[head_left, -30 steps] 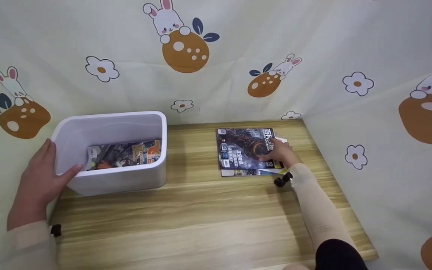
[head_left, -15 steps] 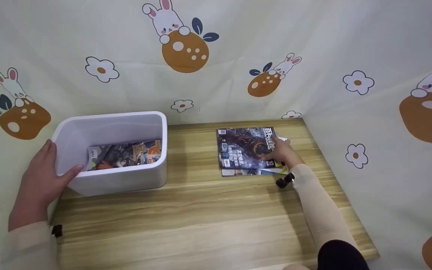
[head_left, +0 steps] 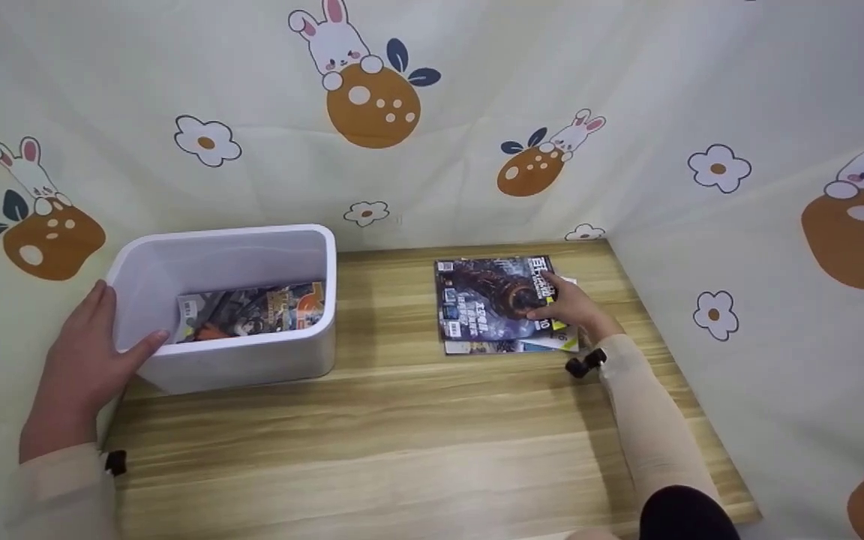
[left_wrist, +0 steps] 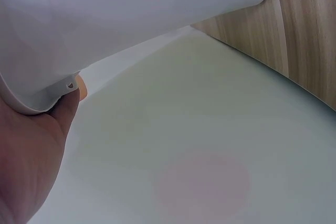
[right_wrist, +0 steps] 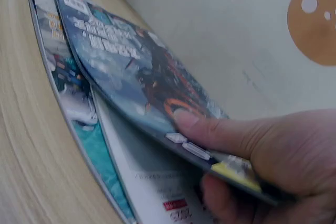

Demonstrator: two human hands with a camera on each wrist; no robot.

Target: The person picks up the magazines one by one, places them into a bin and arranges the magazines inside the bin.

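Note:
My left hand [head_left: 83, 360] grips the white plastic bin [head_left: 252, 364] at its left corner, with the thumb over the rim. The left wrist view shows a finger hooked around the bin's lip [left_wrist: 52, 94]. Inside the bin lies a magazine [head_left: 252, 311] with a grey and orange cover. On the right, my right hand [head_left: 574, 306] pinches the dark blue magazine [head_left: 488, 300] at its right edge, thumb on the cover and fingers beneath. That edge is bent up in the right wrist view, above other magazines [right_wrist: 79, 103] on the table.
The wood-grain table [head_left: 372, 450] runs in front of the bin and the magazines. A pale curtain [head_left: 447, 97] printed with rabbits and flowers hangs along the back and both sides, close behind the bin.
My right hand has shifted slightly right and toward me, and the dark magazine's right edge has risen, showing more of the magazine below. The left hand and bin stay put.

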